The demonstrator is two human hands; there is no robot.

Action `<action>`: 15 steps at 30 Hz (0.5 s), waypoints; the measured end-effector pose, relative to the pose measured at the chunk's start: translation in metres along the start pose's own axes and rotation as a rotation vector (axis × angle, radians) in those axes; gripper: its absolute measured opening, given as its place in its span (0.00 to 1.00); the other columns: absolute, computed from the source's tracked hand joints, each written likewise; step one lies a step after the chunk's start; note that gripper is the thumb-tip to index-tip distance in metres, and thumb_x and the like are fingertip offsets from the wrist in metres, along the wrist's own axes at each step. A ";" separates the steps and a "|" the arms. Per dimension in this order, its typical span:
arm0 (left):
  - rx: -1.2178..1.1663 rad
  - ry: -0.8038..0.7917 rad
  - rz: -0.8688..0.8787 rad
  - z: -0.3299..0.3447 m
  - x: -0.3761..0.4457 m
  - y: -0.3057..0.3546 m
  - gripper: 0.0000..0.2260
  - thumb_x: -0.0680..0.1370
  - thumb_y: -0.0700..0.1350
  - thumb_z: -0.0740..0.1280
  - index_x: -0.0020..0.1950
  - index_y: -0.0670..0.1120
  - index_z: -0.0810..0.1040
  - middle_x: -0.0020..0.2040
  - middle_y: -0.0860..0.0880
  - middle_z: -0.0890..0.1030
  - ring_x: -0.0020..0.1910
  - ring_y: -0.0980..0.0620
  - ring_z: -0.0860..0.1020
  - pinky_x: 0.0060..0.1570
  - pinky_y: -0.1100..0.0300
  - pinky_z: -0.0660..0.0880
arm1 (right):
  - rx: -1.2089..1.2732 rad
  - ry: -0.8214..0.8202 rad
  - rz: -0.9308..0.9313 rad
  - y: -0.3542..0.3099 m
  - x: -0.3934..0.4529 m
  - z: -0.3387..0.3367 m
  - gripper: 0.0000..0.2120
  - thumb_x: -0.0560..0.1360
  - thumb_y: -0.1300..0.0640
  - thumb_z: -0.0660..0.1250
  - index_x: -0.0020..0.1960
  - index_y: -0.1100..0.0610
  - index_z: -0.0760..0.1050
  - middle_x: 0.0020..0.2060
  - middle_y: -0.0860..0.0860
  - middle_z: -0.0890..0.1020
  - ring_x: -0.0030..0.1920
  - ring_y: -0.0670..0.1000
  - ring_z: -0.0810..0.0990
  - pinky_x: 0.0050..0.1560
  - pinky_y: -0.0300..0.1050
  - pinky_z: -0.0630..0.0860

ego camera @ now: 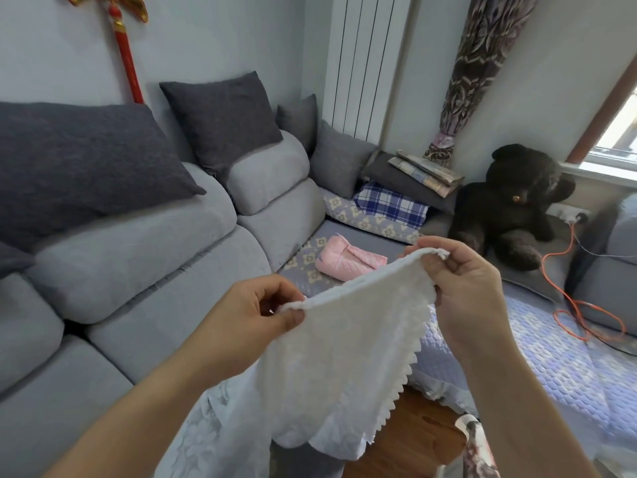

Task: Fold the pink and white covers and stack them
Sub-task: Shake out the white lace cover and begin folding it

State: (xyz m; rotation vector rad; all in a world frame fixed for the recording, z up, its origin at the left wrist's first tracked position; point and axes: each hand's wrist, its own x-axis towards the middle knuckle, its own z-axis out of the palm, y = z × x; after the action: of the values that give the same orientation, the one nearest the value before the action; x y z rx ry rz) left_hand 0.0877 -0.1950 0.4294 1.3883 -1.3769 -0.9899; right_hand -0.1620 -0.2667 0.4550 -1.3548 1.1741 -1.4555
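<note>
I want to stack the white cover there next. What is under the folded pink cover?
The pink cover lies on a grey mat with a flower print spread over the sofa seat. What the mat looks like directly beneath it is hidden.

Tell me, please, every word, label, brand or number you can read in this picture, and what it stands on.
None can be read.
Folded newspapers on the sofa's far end: print too small and blurred.
White cover, held up by the left hand and right hand: no text.
Pink cover: no text.

A folded cover (348, 262) lies on the sofa (172, 243), behind the hands' held cover (344, 357).
</note>
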 end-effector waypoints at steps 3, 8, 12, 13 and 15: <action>-0.143 -0.058 -0.093 0.012 -0.004 0.001 0.09 0.78 0.45 0.72 0.39 0.50 0.76 0.36 0.50 0.77 0.34 0.54 0.73 0.33 0.62 0.69 | 0.087 -0.017 0.103 -0.003 0.000 0.002 0.09 0.80 0.62 0.65 0.53 0.54 0.83 0.44 0.50 0.86 0.42 0.48 0.82 0.46 0.47 0.81; -0.034 -0.003 -0.037 0.033 -0.012 0.007 0.06 0.77 0.51 0.71 0.43 0.51 0.83 0.38 0.50 0.85 0.34 0.54 0.82 0.33 0.59 0.76 | -0.068 0.007 -0.036 -0.001 -0.006 0.013 0.11 0.80 0.64 0.66 0.49 0.51 0.83 0.46 0.52 0.85 0.48 0.55 0.82 0.52 0.54 0.79; -0.095 0.098 0.125 0.033 -0.013 0.007 0.06 0.77 0.45 0.71 0.44 0.55 0.87 0.40 0.54 0.86 0.39 0.58 0.83 0.38 0.65 0.76 | -0.129 0.056 -0.128 0.000 -0.012 0.017 0.14 0.79 0.65 0.66 0.47 0.48 0.83 0.42 0.46 0.84 0.44 0.46 0.81 0.46 0.42 0.79; -0.105 0.156 0.175 0.033 -0.014 0.007 0.08 0.77 0.42 0.71 0.44 0.55 0.87 0.42 0.54 0.86 0.41 0.58 0.83 0.41 0.67 0.76 | -0.133 0.059 -0.138 0.001 -0.014 0.018 0.14 0.79 0.65 0.66 0.46 0.47 0.83 0.42 0.46 0.83 0.41 0.44 0.79 0.42 0.39 0.77; -0.091 0.271 0.226 0.035 -0.016 0.007 0.12 0.76 0.36 0.72 0.43 0.54 0.87 0.42 0.56 0.86 0.43 0.60 0.83 0.43 0.71 0.75 | -0.150 0.046 -0.146 0.003 -0.018 0.019 0.14 0.78 0.65 0.68 0.46 0.47 0.83 0.40 0.48 0.82 0.37 0.44 0.76 0.39 0.38 0.74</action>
State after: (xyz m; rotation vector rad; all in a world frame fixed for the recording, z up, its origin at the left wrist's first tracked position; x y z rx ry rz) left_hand 0.0515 -0.1805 0.4265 1.2183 -1.2376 -0.6810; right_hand -0.1414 -0.2525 0.4473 -1.5441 1.2566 -1.5325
